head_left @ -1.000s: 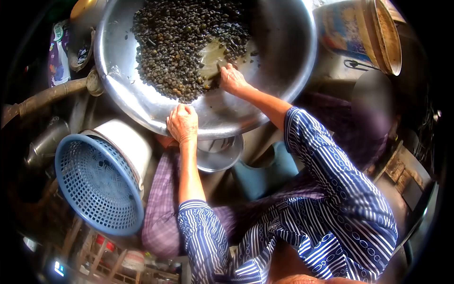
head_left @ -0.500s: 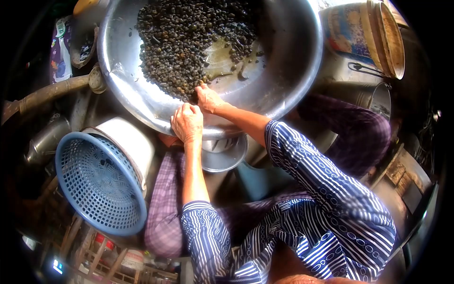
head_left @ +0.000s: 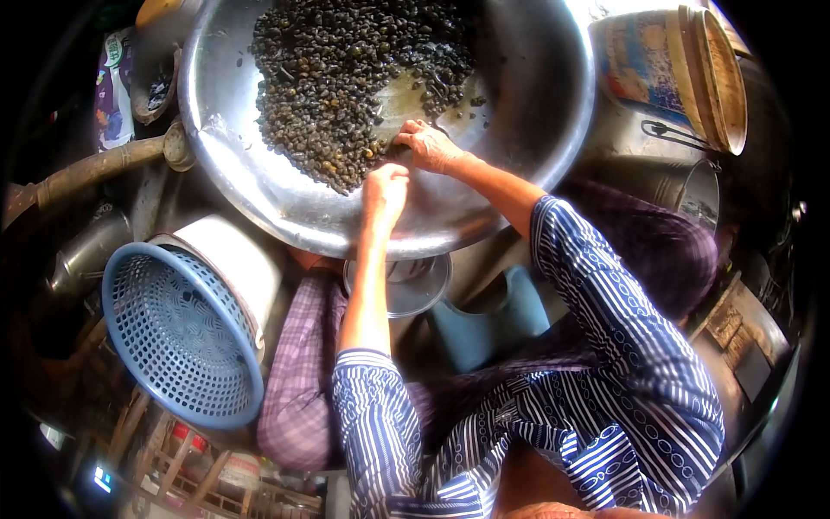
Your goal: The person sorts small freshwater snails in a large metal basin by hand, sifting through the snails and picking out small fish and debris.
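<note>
**Shells [head_left: 324,95] heaped in a metal basin [head_left: 220,164], with both hands at the near edge**

The small dark shells are spread thickly over the far and left part of the basin floor, and a wet, nearly bare patch is left at the right of the heap. The left hand [head_left: 386,186] is held over the near wall, just beside the heap's lower edge, with its fingers curled in; whether anything is pinched in that grip cannot be made out. The right hand [head_left: 428,149] is placed slightly farther in, close to the left one, with its fingers bent towards the shells (its fingertips are too small to read, so whether its grip is closed on a shell cannot be told).

Below the basin's near rim, a small metal bowl [head_left: 419,294] is partly covered. A blue stool [head_left: 493,324] is seen to its right. At the left, a blue basket [head_left: 186,337] is rested at the mouth of a white bucket [head_left: 238,259].
</note>
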Available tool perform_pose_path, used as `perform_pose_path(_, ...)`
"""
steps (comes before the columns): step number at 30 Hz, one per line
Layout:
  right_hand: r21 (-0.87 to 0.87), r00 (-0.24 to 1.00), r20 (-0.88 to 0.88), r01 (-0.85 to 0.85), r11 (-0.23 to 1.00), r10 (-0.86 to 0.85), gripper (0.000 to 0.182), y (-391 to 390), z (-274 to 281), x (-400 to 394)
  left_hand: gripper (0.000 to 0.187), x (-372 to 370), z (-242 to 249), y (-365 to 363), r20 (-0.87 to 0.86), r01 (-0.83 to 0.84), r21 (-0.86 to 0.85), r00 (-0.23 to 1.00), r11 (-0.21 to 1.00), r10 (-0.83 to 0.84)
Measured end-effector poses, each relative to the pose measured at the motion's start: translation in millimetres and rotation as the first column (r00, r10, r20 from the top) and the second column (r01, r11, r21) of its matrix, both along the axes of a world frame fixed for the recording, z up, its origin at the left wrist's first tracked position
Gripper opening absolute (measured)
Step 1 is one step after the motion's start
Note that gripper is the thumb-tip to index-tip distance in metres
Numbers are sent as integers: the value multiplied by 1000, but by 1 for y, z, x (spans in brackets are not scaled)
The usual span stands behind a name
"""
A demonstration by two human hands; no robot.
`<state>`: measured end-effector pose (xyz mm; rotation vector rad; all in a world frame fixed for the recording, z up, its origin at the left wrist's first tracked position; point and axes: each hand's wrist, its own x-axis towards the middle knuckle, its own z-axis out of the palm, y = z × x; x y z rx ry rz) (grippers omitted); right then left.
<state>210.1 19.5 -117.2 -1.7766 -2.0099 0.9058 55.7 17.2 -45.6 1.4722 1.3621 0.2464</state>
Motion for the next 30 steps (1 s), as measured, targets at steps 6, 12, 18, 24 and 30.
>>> perform_pose_path(6, -28, 967, -106, -234, 972, 230, 20, -9, 4, 27, 17, 0, -103, 1, -87, -28, -91, 996, 995, 20)
perform_pose_path(12, 39, 997, -49, -50, 998, 52, 21, 0, 18, 68, 29, 14, -97, 4, -192, -44, 72, 980, 996, 57)
perform_pose_path(18, -58, 990, -57, 129, 990, -133, 35, 1, 3, 93, 32, 35, -92, 9, -112, -96, -51, 990, 994, 89)
perform_pose_path(24, -67, 993, -98, 54, 996, -61, 34, -12, 13, 80, 27, 55, -73, 14, -153, 43, 222, 988, 974, -8)
perform_pose_path(30, -115, 994, -72, 71, 991, -80, 30, -20, 9, 70, 29, 68, -85, 21, -96, 119, 203, 990, 972, -101)
